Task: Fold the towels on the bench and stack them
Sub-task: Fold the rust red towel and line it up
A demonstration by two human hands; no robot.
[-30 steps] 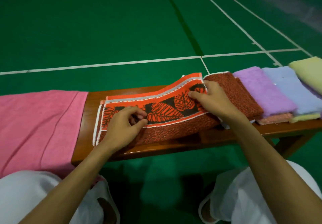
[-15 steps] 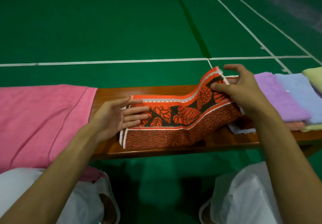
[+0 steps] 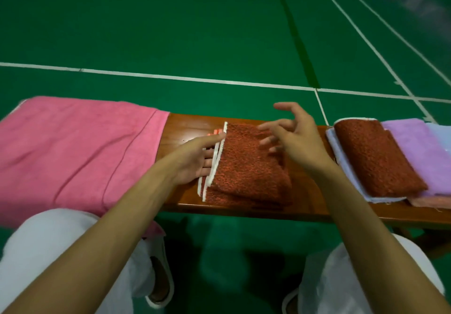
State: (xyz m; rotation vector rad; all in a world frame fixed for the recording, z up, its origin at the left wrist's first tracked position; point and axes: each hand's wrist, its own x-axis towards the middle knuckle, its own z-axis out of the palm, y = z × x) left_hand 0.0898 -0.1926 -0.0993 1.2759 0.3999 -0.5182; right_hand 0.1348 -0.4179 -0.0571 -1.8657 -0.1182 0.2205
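A green court floor [image 3: 170,33] crossed by white lines [image 3: 195,79] lies wide and open beyond the far edge of the table [image 3: 188,128]. A pink towel [image 3: 73,150], spread flat, covers the table's left end and hangs over its near edge. At the right end sits a row of folded towels [image 3: 375,160] that overlap one another: a brick-coloured one on a pale blue one, a purple towel [image 3: 410,143] just beside it, and a salmon edge showing at the near side. Bare wood shows on both sides of the rust-red towel [image 3: 246,164], which lies folded in layers mid-table. Its white-hemmed edges face left and its near fold is close to the table's front edge. The left hand [image 3: 192,162] lays straight fingers at that hemmed edge, some slipped between the layers, its grip flat and clasping nothing. The right hand [image 3: 297,140] hovers just above the towel's right part, fingers loosely spread, grip open and empty
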